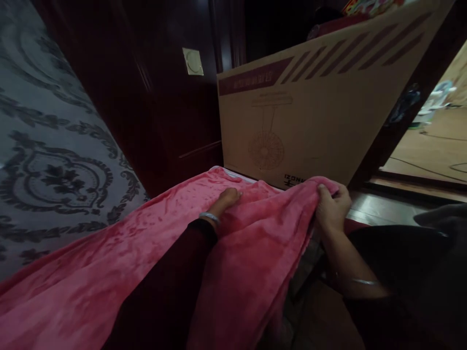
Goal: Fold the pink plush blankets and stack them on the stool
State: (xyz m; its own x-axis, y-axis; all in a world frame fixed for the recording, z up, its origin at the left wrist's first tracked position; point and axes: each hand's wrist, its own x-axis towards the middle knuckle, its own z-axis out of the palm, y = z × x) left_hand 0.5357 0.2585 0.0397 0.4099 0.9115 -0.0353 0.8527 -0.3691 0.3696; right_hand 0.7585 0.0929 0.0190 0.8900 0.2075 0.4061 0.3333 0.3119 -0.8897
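Pink blanket [251, 253]: spread in the middle and lower left, long axis running from the near left corner away toward the cardboard box [317, 121]; its far end points at the box and its right side is drawn up into a raised fold, the edge hanging in a slant toward the viewer
Patterned wall [62, 170]: bounds the blanket's left edge, little room there
Dark wood panel [175, 112]: rises beyond the far left edge
Cardboard box: stands just past the far edge, closing that end
Grey floor [386, 209]: open strip on the right, beyond the raised fold
Right hand [332, 206]: closed, thumb against fingers, gripping the lifted corner
Left hand [229, 198]: fingers curled, resting on the blanket; cannot tell whether it pinches cloth
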